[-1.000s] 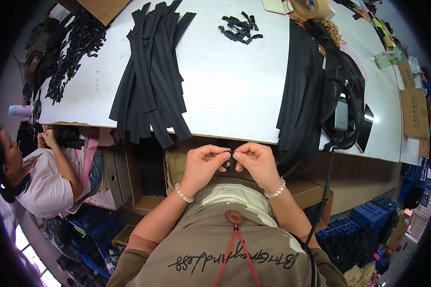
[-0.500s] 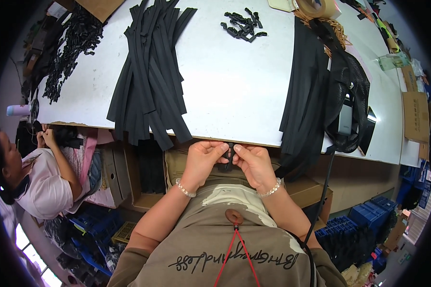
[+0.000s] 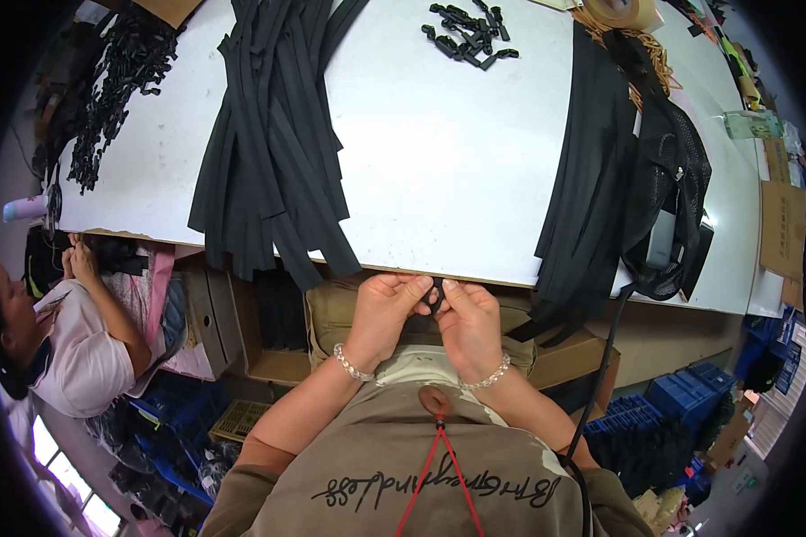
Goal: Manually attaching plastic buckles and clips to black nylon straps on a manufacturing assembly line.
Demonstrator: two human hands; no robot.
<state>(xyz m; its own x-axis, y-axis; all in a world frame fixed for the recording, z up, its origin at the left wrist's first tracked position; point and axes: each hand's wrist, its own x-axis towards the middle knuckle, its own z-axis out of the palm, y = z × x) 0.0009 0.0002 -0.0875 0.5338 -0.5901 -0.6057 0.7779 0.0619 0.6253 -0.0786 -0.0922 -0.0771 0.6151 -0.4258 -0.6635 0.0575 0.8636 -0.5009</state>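
Just below the front edge of the white table (image 3: 439, 197), my two hands meet with their fingertips close together. My left hand (image 3: 385, 313) and my right hand (image 3: 468, 324) both pinch a small black piece (image 3: 436, 295). Fingers cover most of it, so its exact kind cannot be made out. Beyond my left hand lies a fanned bundle of flat black fabric strips (image 3: 273, 134), some ends hanging over the edge. A second bundle of black strips (image 3: 584, 161) lies on the right, also drooping over. Several small black plastic-looking pieces (image 3: 470, 36) sit far back in the middle.
A big heap of small black pieces (image 3: 121, 80) is at the far left. On the right lie a black mesh bag (image 3: 681, 148), a phone (image 3: 661, 240) and a tape roll (image 3: 616, 11). Another person (image 3: 90, 345) sits at left. Blue crates (image 3: 685, 389) stand at lower right.
My fingers have shifted round the black piece. Its lower end showed beneath them earlier; now just a small part shows between the fingertips. The view has moved slightly.
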